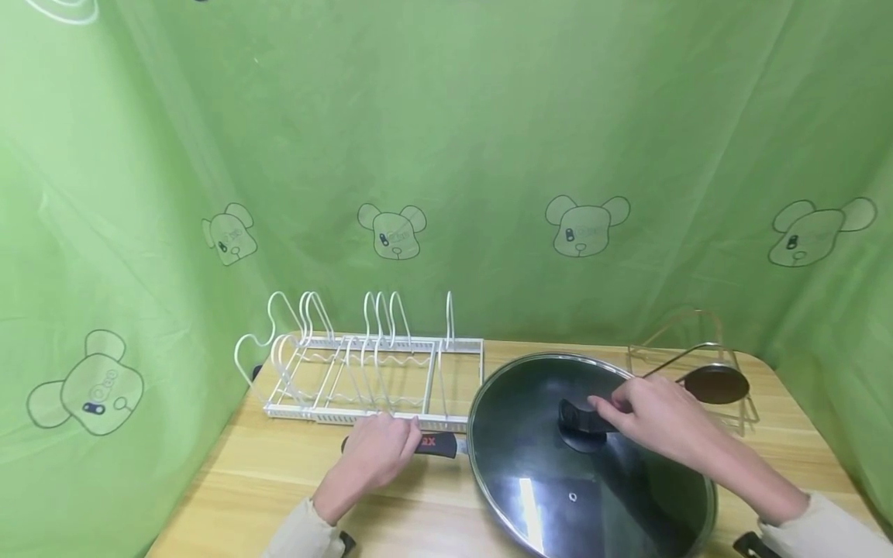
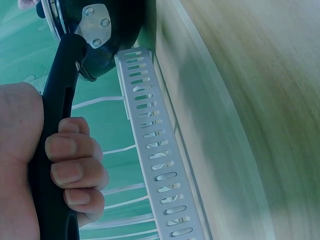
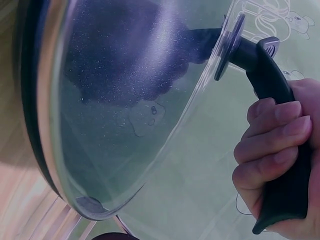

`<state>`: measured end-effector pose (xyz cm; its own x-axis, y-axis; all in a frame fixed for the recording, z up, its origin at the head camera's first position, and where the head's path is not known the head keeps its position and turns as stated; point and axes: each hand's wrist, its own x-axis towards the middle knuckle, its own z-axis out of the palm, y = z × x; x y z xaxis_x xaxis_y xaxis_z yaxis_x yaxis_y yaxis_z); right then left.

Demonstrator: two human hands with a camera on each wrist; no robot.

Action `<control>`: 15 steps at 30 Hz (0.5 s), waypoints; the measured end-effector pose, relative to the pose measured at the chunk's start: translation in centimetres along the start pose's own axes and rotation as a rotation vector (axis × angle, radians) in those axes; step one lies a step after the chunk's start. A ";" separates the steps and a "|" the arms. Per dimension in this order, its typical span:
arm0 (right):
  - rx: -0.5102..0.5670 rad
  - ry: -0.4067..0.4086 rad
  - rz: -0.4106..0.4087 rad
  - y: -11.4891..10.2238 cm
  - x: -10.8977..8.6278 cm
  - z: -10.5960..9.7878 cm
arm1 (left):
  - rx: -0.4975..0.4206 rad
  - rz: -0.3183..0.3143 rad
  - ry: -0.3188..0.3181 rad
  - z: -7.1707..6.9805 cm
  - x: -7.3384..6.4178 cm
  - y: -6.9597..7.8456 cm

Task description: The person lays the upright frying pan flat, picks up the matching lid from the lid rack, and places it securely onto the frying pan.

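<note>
A large black frying pan (image 2: 117,30) is at the right of the table, its long black handle (image 1: 438,444) pointing left. My left hand (image 1: 382,446) grips that handle, and the left wrist view shows the fingers curled round it. On the pan lies a glass lid (image 1: 530,457) with a metal rim and a black upright handle (image 3: 285,185). My right hand (image 1: 659,415) holds the lid handle, fingers wrapped about it in the right wrist view. The lid appears seated on the pan's rim; the pan's inside shows only dimly through the glass.
A white wire rack (image 1: 418,421) with upright loops stands behind my left hand, close to the pan handle. Right of the pan is a gold wire stand (image 1: 741,415) with a small dark round piece (image 1: 717,384). Green curtains (image 1: 488,155) enclose the wooden table (image 1: 279,457).
</note>
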<state>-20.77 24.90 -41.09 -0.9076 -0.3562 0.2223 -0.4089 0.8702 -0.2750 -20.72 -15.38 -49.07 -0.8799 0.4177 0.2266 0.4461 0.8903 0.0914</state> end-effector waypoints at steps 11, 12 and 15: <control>0.012 0.004 0.000 0.0 -0.1 0.1 | 0.000 -0.010 0.002 0.0 0.0 0.1; 0.012 0.005 0.000 0.0 -0.1 0.1 | -0.002 -0.009 0.001 0.0 0.0 0.1; 0.005 0.005 0.007 0.1 -0.1 0.2 | -0.007 -0.009 -0.005 -0.1 0.0 0.1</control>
<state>-20.74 24.93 -41.34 -0.9097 -0.3486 0.2256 -0.4034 0.8706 -0.2815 -20.69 -15.30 -49.00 -0.8844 0.4109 0.2212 0.4397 0.8925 0.1002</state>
